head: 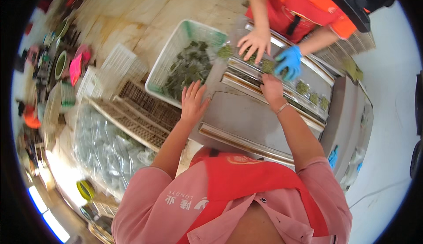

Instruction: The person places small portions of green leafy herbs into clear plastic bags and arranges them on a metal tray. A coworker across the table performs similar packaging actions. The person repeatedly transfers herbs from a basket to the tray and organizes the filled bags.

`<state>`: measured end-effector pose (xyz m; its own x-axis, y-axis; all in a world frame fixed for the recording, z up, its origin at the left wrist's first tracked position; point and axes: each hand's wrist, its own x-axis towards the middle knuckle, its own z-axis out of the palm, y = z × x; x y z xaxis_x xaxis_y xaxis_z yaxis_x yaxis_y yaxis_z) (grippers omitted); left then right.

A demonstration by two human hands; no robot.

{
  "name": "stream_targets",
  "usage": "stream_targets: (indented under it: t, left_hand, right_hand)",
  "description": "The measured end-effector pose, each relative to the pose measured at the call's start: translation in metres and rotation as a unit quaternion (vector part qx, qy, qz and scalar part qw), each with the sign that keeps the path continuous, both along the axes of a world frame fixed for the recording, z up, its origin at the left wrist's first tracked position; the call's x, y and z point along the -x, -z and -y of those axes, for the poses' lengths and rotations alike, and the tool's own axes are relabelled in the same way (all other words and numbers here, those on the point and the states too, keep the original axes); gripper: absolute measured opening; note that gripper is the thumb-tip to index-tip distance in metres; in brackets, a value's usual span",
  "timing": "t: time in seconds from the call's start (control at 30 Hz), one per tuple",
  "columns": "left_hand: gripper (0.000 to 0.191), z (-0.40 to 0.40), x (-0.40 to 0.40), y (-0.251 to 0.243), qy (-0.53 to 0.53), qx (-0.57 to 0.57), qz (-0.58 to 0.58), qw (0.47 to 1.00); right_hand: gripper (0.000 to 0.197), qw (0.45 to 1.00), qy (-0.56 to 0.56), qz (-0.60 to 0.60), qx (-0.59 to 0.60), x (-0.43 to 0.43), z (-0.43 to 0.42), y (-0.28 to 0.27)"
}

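My left hand (pixel 193 102) is spread with its palm down beside the near edge of a white plastic basket (pixel 158 68), holding nothing. Clear bags of green leafy produce (pixel 190 65) lie inside that basket. My right hand (pixel 272 88) rests at the metal rails in the middle of a steel sealing table (pixel 244 111); its fingertips are partly hidden, and whether they grip anything cannot be told. Just beyond it are small clear bags of green produce (pixel 267 66). More such bags (pixel 302 87) lie in a row along the rail to the right.
Across the table a co-worker's bare hand (pixel 256 44) and blue-gloved hand (pixel 289 63) touch the bags. Brown plastic crates (pixel 142 111) and a large heap of filled clear bags (pixel 102 148) stand at left. White crates (pixel 122 62) sit on the floor behind.
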<state>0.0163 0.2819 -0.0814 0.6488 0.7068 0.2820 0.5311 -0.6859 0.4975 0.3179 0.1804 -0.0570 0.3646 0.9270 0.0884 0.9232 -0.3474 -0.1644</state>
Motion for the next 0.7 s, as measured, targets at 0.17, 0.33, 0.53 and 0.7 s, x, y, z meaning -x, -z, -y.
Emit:
stream_targets:
  t: [0.17,0.33,0.53,0.7]
  left_hand:
    - [0.048,0.034,-0.029,-0.02,0.094,0.031,0.053,0.994]
    - [0.048,0.018,-0.065,-0.013,0.168,-0.011,0.024,0.985]
    - [0.055,0.017,-0.104,0.006,0.195,-0.082,-0.09,0.973]
    - [0.056,0.049,-0.107,0.004,0.176,-0.096,-0.146,0.969]
  right_hand:
    - [0.008,0.992,-0.1,0.066,-0.047,-0.017,0.012,0.003]
    - [0.014,0.998,-0.056,0.0,0.002,0.021,0.05,-0.005]
    - [0.008,0.942,0.144,-0.239,-0.188,0.009,0.16,-0.037]
    - [0.005,0.839,0.294,-0.332,-0.315,-0.066,0.283,-0.027]
